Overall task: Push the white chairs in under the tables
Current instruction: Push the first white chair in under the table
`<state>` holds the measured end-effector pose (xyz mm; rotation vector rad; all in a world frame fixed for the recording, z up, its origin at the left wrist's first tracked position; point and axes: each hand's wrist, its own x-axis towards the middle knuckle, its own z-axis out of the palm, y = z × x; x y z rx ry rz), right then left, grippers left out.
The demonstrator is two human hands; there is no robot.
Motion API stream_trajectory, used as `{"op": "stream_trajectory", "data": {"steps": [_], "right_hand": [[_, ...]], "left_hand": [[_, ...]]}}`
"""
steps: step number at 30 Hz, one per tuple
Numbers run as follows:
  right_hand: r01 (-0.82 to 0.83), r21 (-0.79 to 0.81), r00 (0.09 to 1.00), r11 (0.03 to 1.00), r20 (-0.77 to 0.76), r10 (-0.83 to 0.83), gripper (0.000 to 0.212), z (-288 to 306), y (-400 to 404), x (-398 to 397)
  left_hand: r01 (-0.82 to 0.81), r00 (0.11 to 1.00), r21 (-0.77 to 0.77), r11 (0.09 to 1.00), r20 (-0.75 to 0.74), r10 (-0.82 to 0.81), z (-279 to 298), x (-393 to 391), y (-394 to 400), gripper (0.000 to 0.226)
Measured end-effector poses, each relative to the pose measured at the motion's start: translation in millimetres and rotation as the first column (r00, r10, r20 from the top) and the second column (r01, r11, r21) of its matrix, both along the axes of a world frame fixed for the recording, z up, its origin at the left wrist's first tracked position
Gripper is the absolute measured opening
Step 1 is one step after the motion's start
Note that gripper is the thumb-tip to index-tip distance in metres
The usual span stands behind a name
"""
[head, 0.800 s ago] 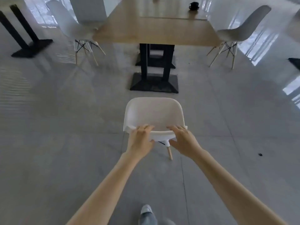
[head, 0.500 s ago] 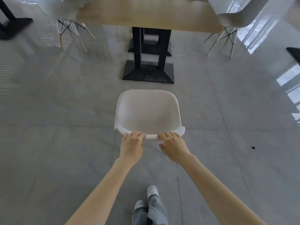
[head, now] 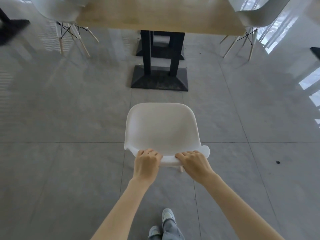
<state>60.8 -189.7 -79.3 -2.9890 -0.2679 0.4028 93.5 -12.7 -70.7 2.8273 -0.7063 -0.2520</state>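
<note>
A white plastic chair [head: 161,130] stands on the grey tiled floor in front of me, its seat facing the wooden table [head: 159,16] ahead. My left hand [head: 146,163] grips the left part of the backrest's top edge. My right hand [head: 194,164] grips the same edge to the right. The front of the seat is a short way from the table's black pedestal base [head: 159,80]. One pale wooden leg [head: 181,168] shows under the backrest; the other legs are hidden.
Another white chair [head: 58,13] sits at the table's left side, and a third [head: 259,16] at its right. A second black table base [head: 10,26] is at far left. My shoes [head: 167,217] are on the floor below my arms.
The chair and I have moved forward toward the table, so its pedestal base now looks closer. Both hands keep their hold on the backrest.
</note>
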Motion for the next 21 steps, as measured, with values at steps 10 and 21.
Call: {"op": "stream_trajectory", "data": {"steps": [10, 21], "right_hand": [[0.011, 0.020, 1.000, 1.000, 0.024, -0.011, 0.029, -2, -5, 39], [0.000, 0.069, 1.000, 0.998, 0.023, -0.001, 0.027, -3, -29, 118]], "left_hand": [[0.031, 1.000, 0.078, 0.996, -0.010, -0.030, 8, 43, -7, 0.028], [0.015, 0.996, 0.077, 0.997, -0.085, -0.008, 9, 122, -31, 0.038]]}}
